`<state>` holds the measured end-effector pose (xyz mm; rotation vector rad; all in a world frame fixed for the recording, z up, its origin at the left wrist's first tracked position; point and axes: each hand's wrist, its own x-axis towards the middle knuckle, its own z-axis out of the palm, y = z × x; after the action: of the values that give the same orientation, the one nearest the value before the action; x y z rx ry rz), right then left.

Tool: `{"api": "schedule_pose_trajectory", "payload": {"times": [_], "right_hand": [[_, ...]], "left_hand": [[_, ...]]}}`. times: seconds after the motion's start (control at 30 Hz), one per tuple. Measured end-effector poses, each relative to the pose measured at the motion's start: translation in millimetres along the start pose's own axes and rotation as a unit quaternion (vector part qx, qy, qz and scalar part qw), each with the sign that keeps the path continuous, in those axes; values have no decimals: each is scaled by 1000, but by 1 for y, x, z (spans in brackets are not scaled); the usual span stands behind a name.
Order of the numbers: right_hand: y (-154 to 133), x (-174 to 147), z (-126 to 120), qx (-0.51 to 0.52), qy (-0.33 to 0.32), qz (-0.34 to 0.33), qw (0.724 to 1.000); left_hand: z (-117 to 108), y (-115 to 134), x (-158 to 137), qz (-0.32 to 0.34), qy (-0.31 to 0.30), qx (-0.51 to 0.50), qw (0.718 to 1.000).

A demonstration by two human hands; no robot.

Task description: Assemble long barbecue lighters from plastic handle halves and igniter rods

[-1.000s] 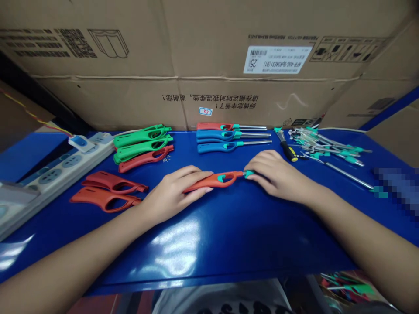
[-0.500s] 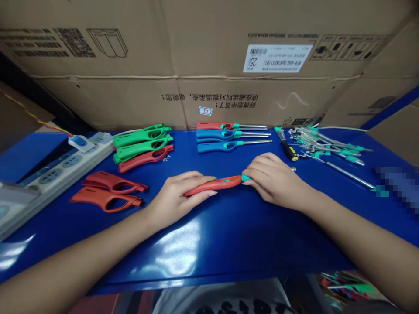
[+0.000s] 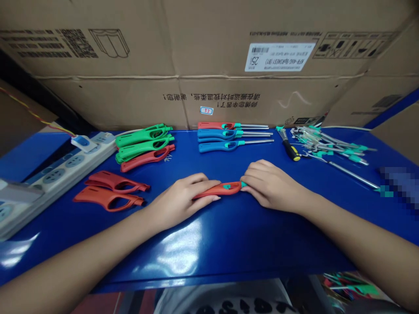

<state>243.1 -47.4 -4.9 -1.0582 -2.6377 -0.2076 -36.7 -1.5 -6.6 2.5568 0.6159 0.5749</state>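
A red-orange gas lighter (image 3: 218,190) with a teal trigger lies sideways between my hands, just above the table. My left hand (image 3: 185,198) is closed round its handle end, thumb and fingers along the sides. At the other end, my right hand (image 3: 271,187) is closed on the teal collar (image 3: 244,184); whatever extends past the collar is hidden in my palm. Beyond my hands lie a few lighters with metal tubes, among them a blue lighter (image 3: 218,147). Left of my left hand are two orange-red lighter shells (image 3: 98,197), without tubes.
Green lighter shells (image 3: 132,138) and a red shell (image 3: 140,160) are stacked at the back left, beside a power strip (image 3: 54,174). Back right, a yellow-black screwdriver (image 3: 290,149) lies near several metal lighter tubes (image 3: 352,174). A cardboard sheet (image 3: 137,100) walls the rear.
My hands have drawn a little closer together and slightly toward me. The lighter lies more level, and less of its teal collar shows beside my right fingers.
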Motion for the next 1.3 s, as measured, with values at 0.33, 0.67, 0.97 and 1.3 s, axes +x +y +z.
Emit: {"api": "schedule_pose_trajectory", "payload": {"times": [0.33, 0.67, 0.97, 1.3], "right_hand": [[18, -7, -18, 79, -105, 68, 989], [15, -4, -17, 37, -123, 72, 989], [63, -29, -22, -125, -99, 487, 859], [56, -15, -42, -169, 181, 433, 867]], "left_hand": [[3, -1, -3, -15, -42, 137, 990], [9, -2, -3, -58, 15, 42, 997], [-3, -1, -3, -94, 7, 27, 995], [3, 4, -9, -77, -2, 41, 996]]}}
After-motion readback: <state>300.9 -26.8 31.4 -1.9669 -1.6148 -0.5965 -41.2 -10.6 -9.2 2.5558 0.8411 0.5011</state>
